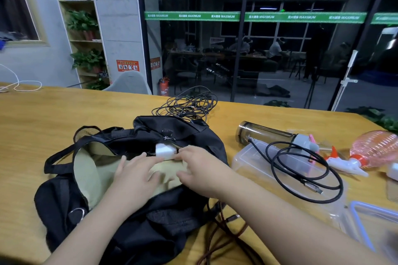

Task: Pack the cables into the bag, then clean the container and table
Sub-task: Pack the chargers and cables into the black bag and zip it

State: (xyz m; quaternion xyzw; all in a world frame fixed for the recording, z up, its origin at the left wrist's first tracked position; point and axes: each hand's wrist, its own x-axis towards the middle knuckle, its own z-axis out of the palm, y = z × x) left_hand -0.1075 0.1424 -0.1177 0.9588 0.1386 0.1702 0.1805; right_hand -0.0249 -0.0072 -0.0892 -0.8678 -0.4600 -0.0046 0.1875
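brown cable [224,234] unpacked beside bag [137,217] | left hand [133,176], right hand [198,170] spread flat, parting lining for white charger [163,150]

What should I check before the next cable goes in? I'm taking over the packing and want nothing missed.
1. Black bag open, tan lining showing: ok.
2. White charger fully inside: not ok, at the mouth, between left hand and right hand.
3. Hands free: cannot tell, blurred.
4. Black cable bundle packed: not ok, behind bag.
5. Thick black cable packed: not ok, over clear container.
6. Brown cable packed: not ok, on table.
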